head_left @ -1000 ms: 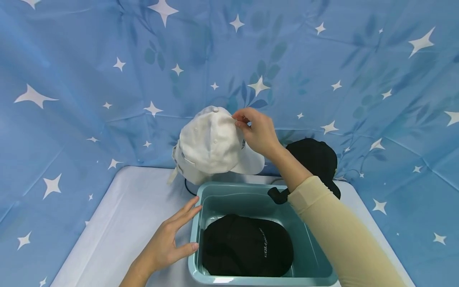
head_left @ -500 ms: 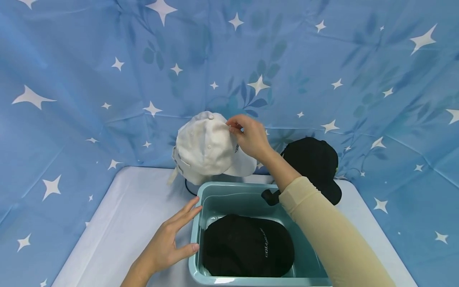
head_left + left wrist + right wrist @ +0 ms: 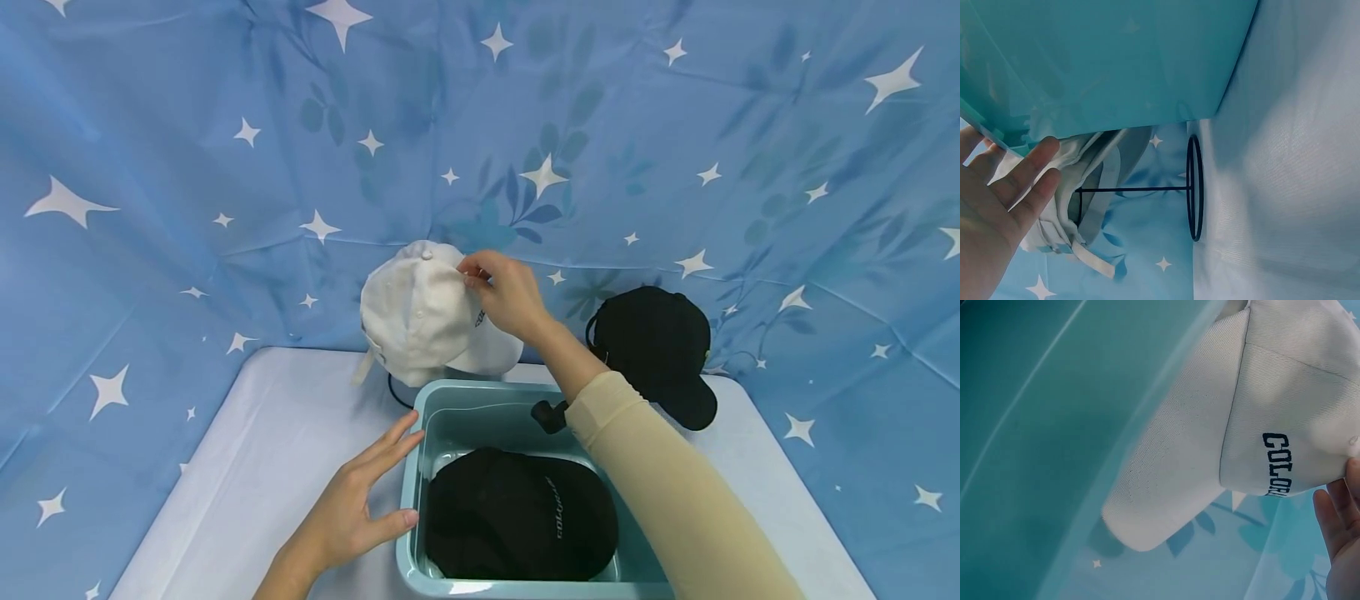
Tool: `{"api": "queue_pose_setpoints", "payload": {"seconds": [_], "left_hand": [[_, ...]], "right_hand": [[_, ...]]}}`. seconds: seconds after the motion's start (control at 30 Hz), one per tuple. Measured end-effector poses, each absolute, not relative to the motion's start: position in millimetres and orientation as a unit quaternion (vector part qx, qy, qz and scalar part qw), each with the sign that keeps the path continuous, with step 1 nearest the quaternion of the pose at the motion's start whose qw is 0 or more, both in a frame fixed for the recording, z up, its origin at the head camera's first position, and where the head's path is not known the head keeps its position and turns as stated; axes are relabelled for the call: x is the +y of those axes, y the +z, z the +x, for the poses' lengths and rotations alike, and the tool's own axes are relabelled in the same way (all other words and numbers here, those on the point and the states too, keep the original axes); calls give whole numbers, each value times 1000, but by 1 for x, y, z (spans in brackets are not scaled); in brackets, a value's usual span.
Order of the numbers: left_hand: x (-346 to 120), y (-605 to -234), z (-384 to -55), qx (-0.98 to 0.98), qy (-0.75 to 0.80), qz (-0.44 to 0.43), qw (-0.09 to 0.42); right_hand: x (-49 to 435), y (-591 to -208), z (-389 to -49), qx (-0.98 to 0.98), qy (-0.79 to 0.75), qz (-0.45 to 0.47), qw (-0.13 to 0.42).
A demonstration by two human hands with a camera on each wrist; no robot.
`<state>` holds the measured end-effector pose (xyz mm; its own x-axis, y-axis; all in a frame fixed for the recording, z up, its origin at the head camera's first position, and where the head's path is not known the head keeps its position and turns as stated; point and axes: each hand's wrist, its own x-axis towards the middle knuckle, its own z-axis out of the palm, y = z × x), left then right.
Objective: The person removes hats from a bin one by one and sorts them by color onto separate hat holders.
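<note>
White cap [image 3: 405,325], at the far left just beyond the teal bin [image 3: 480,386], upright over a black wire stand [image 3: 1141,189], with brim [image 3: 1169,456] toward the near right and back strap [image 3: 363,368] loose on the left. Probably set over the wire to keep the crown in shape and off the worktop [image 3: 277,417]; cannot tell how much weight bears on the stand. Pinched at the front of the crown, near the dark lettering [image 3: 1277,464], by the right hand [image 3: 510,296], with grip clamped on the cloth between thumb and index finger; likely held there to leave brim and strap free and to steer from above. Back of that hand upward, fingertips toward the left, at the end of a forearm in a cream sleeve [image 3: 667,475], angled from the near right across the bin. Left hand [image 3: 341,504] at the bin's left rim, with fingers and thumb spread apart, slack, clasping nothing; presumably placed there to steady the bin. Inside the bin, a lettered black cap [image 3: 517,517], lying low. At the far right, a second black cap [image 3: 652,346], also with brim toward the near right; behind everything, a blue star-printed curtain [image 3: 480,125].
</note>
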<state>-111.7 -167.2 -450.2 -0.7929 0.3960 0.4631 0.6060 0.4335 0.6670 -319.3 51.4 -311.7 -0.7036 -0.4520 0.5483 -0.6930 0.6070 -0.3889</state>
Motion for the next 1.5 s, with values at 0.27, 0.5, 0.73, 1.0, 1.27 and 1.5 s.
{"api": "queue_pose_setpoints", "payload": {"seconds": [0.27, 0.5, 0.73, 1.0, 1.27, 1.5], "left_hand": [[-168, -450, -111, -839, -440, -298, 119], [-168, -450, -112, -838, -438, -302, 120], [-168, -449, -112, -839, -437, -300, 120], [-168, -449, -111, -839, -439, -300, 116], [-168, -449, -111, -837, -440, -304, 118], [-167, -449, -110, -837, -443, -300, 116]], "right_hand": [[47, -319, -320, -878, 299, 325, 184], [48, -326, -321, -887, 295, 313, 169], [50, -330, -318, -900, 275, 308, 138], [54, -333, -316, -912, 262, 291, 119], [59, -334, -313, -914, 259, 287, 122], [67, -331, -308, -909, 267, 289, 138]]}}
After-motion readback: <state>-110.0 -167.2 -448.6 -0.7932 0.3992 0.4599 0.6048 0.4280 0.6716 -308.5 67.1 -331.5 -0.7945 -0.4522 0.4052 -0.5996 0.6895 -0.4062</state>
